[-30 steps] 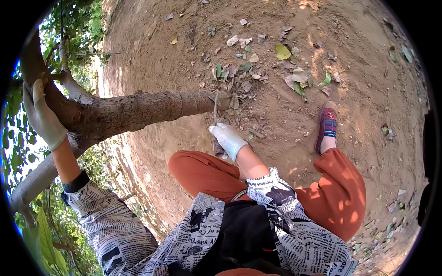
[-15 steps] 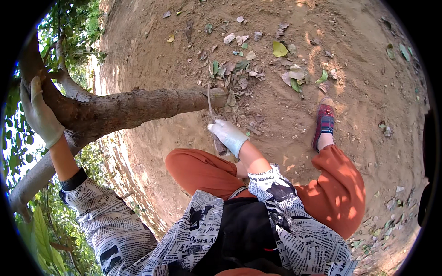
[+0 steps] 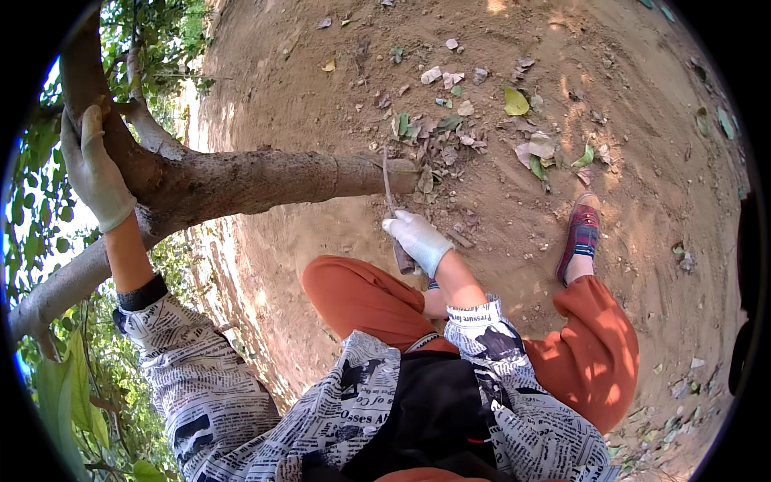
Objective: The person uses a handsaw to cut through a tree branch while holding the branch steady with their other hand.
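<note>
Well, far left: the white-gloved left hand (image 3: 98, 173) lies against a thick brown branch (image 3: 87, 72) at the fork; I cannot tell whether its grip closes around the bark.
Centre: the white-gloved right hand (image 3: 422, 241) is clamped round the dark cylindrical handle (image 3: 403, 259) of a thin, curved-bladed hand tool (image 3: 389, 181).
Blade position: pointing to the far side, across the rough brown trunk (image 3: 257, 185) near its foot; it seems to touch, though contact is hard to judge.
Brown soil (image 3: 321, 104): dry brown leaves (image 3: 426, 179) beside the trunk's foot, a yellow leaf (image 3: 516, 101) farther right.
Near right: a red-and-blue plaid shoe (image 3: 584, 229).
</note>
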`<state>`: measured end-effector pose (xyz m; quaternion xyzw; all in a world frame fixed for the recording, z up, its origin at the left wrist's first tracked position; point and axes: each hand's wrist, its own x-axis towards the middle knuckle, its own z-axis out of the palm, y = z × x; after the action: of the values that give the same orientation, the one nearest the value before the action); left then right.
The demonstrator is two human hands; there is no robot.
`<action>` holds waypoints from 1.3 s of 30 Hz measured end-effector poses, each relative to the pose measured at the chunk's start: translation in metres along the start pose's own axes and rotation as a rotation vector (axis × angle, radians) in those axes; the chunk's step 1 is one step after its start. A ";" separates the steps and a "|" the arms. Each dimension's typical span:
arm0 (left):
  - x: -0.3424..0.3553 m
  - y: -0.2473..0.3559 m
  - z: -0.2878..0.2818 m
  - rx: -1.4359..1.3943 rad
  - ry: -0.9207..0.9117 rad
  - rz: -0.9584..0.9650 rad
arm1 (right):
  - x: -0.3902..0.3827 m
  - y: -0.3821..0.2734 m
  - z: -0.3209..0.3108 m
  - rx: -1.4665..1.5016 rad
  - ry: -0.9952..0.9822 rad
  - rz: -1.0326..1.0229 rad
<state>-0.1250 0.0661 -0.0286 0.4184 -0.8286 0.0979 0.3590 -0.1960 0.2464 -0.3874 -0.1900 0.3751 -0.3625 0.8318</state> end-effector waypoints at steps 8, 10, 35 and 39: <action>-0.001 0.002 0.004 0.025 -0.007 0.019 | -0.016 -0.012 0.005 -0.234 0.002 -0.173; 0.003 -0.008 -0.003 0.058 -0.014 0.057 | -0.015 -0.012 0.003 -0.190 -0.022 -0.136; 0.016 -0.006 -0.008 -0.220 -0.021 -0.405 | -0.007 -0.021 -0.080 0.447 0.332 -0.207; 0.009 0.007 0.005 -0.184 -0.002 -0.368 | -0.004 -0.029 -0.101 0.507 0.478 -0.242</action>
<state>-0.1361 0.0631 -0.0251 0.5282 -0.7441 -0.0458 0.4065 -0.2882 0.2252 -0.4338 0.0692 0.4319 -0.5736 0.6926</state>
